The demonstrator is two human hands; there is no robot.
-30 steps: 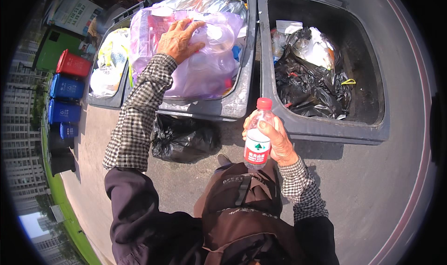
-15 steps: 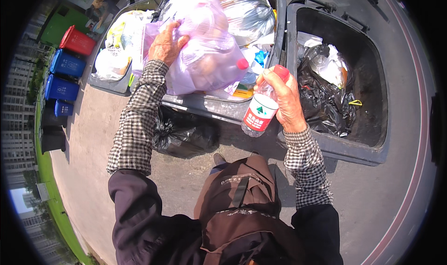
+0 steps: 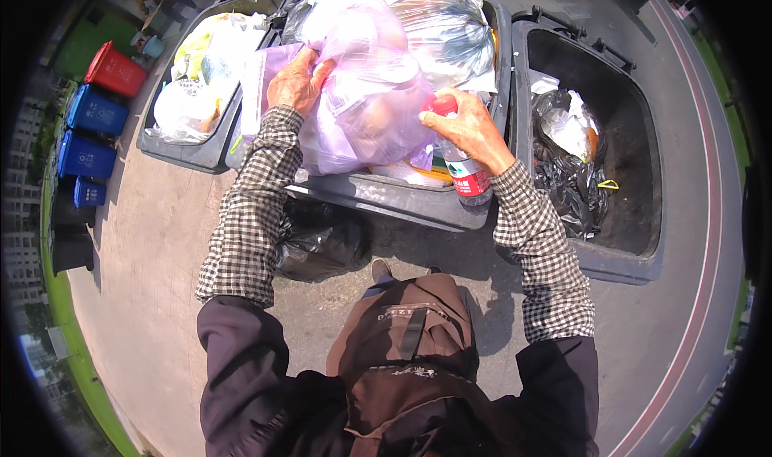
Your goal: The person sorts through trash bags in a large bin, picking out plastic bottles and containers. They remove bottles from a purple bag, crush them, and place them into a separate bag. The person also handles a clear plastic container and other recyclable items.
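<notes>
My left hand (image 3: 296, 83) grips the upper left side of a translucent purple plastic bag (image 3: 366, 79). The bag bulges with rounded things that I cannot make out, and it rests on the middle bin's contents. My right hand (image 3: 474, 127) is closed round a clear plastic bottle (image 3: 471, 182) near its red cap (image 3: 445, 105). The bottle has a red and white label and is held tilted, its base toward me. Its cap end is right beside the bag's right side, over the front edge of the middle grey bin (image 3: 386, 198).
A silvery filled bag (image 3: 446, 35) lies behind the purple one. The right bin (image 3: 631, 159) holds black bags, the left bin (image 3: 189, 156) white ones. Beneath the middle bin's front sits a black bag (image 3: 322, 240). Red (image 3: 117, 71) and blue bins (image 3: 96, 110) stand far left.
My right hand has brought the bottle left to the purple bag, turning its cap end leftward. My left hand keeps its grip on the bag. The view has shifted slightly.
</notes>
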